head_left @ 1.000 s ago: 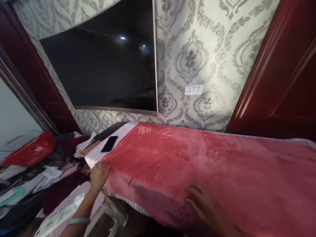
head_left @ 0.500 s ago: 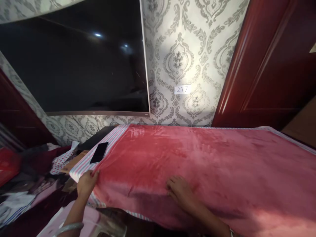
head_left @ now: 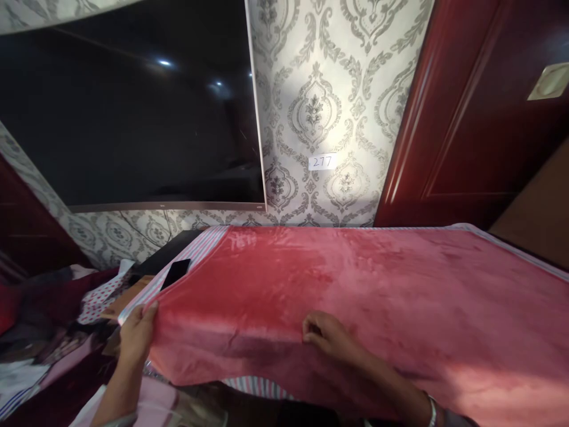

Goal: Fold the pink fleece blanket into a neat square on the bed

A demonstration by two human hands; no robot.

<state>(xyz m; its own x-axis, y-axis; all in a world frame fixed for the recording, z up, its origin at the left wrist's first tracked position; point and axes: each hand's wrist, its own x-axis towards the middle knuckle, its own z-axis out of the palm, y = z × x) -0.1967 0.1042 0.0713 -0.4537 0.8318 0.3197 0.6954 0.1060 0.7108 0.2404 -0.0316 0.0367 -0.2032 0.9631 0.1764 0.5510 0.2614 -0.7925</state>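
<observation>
A red plush blanket (head_left: 275,279) with a striped pink, white and blue border is spread over a long table, and its front hangs down over the edge. My left hand (head_left: 137,332) is closed on the blanket's left front corner, thumb and fingers pinching the fabric. Near the middle of the front edge, my right hand (head_left: 326,332) is curled with fingertips and thumb closed on the blanket's surface. A black phone (head_left: 176,273) lies on the striped border at the left, partly covered by the lifted red cloth.
A large television (head_left: 133,118) hangs on the patterned wall above the table. A paper slip (head_left: 322,161) reading 277 is stuck beside it. Piled clothes (head_left: 40,332) lie at the left, with a pink stool-like item (head_left: 155,400) below. A dark red door (head_left: 471,118) stands at right.
My left hand has drawn the blanket corner left and slightly toward me, so the red cloth covers part of the phone. My right hand's fingers have curled from lying flatter.
</observation>
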